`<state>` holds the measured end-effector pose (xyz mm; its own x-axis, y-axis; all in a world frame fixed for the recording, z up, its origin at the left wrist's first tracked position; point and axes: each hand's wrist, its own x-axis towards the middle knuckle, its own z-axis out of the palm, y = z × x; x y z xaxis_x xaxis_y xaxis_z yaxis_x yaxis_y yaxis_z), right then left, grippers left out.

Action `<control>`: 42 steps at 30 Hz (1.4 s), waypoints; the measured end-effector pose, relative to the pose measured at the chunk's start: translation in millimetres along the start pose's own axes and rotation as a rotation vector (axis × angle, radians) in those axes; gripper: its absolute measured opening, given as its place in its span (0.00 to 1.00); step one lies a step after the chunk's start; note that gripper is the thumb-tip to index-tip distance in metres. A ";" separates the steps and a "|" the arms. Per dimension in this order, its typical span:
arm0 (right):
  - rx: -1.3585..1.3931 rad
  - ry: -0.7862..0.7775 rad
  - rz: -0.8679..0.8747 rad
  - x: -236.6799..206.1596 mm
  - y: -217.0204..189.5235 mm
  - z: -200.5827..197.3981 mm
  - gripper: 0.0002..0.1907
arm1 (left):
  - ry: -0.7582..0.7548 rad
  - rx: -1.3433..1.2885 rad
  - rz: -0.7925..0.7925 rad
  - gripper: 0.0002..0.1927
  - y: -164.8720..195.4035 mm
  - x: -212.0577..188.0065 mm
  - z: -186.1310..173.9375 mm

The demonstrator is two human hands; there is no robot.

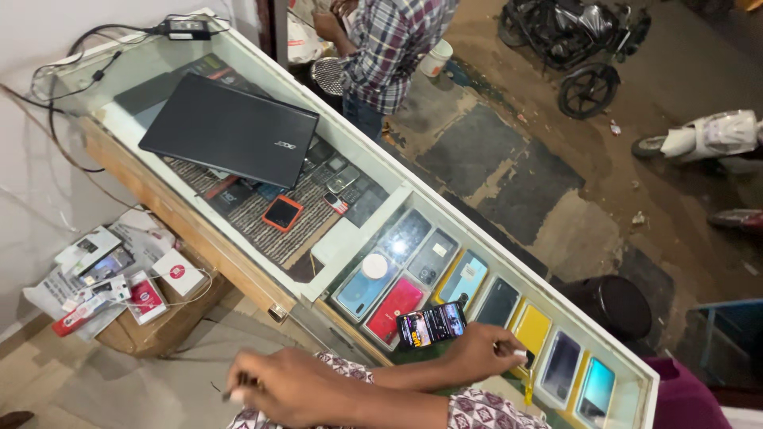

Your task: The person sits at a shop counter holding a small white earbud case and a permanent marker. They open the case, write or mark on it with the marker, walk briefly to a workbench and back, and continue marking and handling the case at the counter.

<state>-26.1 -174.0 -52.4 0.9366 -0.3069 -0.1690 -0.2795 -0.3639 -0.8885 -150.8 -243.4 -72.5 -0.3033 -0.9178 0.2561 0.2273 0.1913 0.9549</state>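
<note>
Glass-fronted, light and slippery, the phone [431, 325] sits clamped in the right hand [485, 349], best gripped by its edges; left hand [290, 387] pinches a thin tool.

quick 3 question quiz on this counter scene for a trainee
1. True or false: the laptop on the counter is open.
2. The lit phone lies nearest to: A) the laptop B) a hand C) the scooter.
3. What colour is the case just beside the phone?
Key: 1 false; 2 B; 3 red.
</note>
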 end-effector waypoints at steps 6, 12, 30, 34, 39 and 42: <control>0.268 -0.312 0.024 26.7 36.7 10.0 0.24 | 0.056 0.005 0.001 0.13 -2.8 -19.2 -23.6; 0.330 -0.358 -0.048 27.9 40.3 21.7 0.20 | 0.090 0.066 0.120 0.14 -6.0 -17.3 -26.3; 0.132 -0.210 0.034 -1.4 -14.7 -7.6 0.23 | 0.102 0.140 0.072 0.12 -9.0 -4.0 -34.7; 0.087 0.035 0.010 -5.7 -23.4 -25.9 0.21 | 0.090 0.161 0.083 0.11 -12.0 1.4 -28.7; 0.093 0.334 0.111 -43.6 -11.5 -53.0 0.20 | 0.066 0.072 0.077 0.12 -18.8 5.2 -24.9; 0.151 0.539 -0.062 -96.3 15.0 -60.2 0.15 | 0.162 0.023 -0.044 0.11 -23.5 4.8 -35.6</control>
<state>-133.2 -202.8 -23.7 0.6988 -0.7093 0.0921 -0.1568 -0.2775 -0.9478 -124.7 -264.7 -99.1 -0.1589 -0.9692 0.1880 0.1956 0.1558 0.9682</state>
